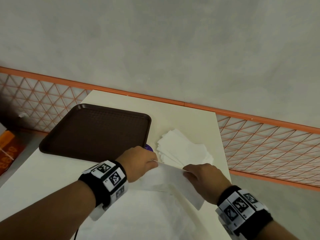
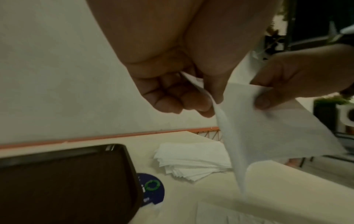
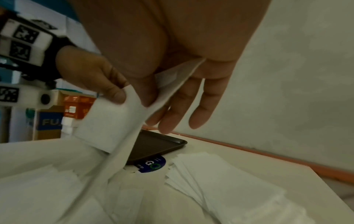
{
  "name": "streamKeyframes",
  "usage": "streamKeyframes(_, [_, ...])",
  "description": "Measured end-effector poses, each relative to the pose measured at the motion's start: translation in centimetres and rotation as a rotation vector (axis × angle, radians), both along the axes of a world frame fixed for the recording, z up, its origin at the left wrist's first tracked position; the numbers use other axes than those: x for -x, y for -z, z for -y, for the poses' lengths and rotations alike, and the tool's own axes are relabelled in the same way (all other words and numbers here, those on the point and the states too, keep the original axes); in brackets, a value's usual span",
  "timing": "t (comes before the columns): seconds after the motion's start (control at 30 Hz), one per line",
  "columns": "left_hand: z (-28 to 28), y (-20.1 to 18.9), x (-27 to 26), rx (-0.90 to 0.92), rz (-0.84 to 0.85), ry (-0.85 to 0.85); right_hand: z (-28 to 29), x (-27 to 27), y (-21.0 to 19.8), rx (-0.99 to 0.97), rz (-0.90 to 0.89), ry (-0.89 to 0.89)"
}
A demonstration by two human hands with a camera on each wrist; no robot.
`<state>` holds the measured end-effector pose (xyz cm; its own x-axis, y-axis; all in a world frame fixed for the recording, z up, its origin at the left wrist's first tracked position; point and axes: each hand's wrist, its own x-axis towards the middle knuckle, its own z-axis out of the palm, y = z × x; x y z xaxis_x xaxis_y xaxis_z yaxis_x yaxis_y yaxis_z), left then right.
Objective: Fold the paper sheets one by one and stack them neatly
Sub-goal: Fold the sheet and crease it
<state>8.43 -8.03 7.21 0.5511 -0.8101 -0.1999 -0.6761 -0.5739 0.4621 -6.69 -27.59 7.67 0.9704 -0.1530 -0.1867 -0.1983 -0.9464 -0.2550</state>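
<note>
A thin white paper sheet [image 1: 170, 179] [image 2: 264, 130] [image 3: 107, 130] hangs lifted above the near part of the table, its lower part trailing down. My left hand [image 1: 140, 161] [image 2: 184, 97] pinches its upper left corner between thumb and curled fingers. My right hand [image 1: 202, 177] [image 3: 168, 97] pinches the upper right corner between thumb and forefinger, its other fingers straight. Beyond the hands lies a fanned stack of folded white sheets [image 1: 183, 148] [image 2: 191, 162] [image 3: 220, 181]. More flat white sheets [image 1: 138, 213] [image 3: 47, 197] lie under the lifted one.
A brown plastic tray [image 1: 97, 130] [image 2: 63, 184] [image 3: 159, 144] sits at the left of the cream table [image 1: 190, 118]. A round blue sticker [image 1: 149, 147] [image 2: 153, 188] [image 3: 151, 164] shows beside its corner. An orange mesh fence [image 1: 268, 146] borders the table. Boxes [image 1: 8, 149] stand at the far left.
</note>
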Motion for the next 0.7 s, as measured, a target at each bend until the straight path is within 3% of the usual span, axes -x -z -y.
streamKeyframes(0.13, [-0.2, 1.4, -0.8, 0.207, -0.19, -0.256, 3.1, -0.2, -0.1, -0.194, 0.049, 0.085])
streamKeyframes(0.23, [-0.3, 2.9, -1.1, 0.134, -0.198, -0.337, 6.1, -1.3, -0.5, -0.263, 0.057, 0.235])
streamKeyframes(0.37, [0.5, 4.7, -0.7, -0.114, -0.241, -0.247, 9.7, -4.4, -0.3, -0.333, -0.027, 0.364])
streamKeyframes(0.53, [1.5, 6.5, 0.1, -0.362, -0.148, -0.097, 10.8, -8.8, 1.6, -0.453, -0.114, 0.434])
streamKeyframes(0.7, [1.4, 8.0, 0.7, -0.536, -0.115, 0.031, 11.3, -12.0, 6.4, -0.328, -0.247, 0.493])
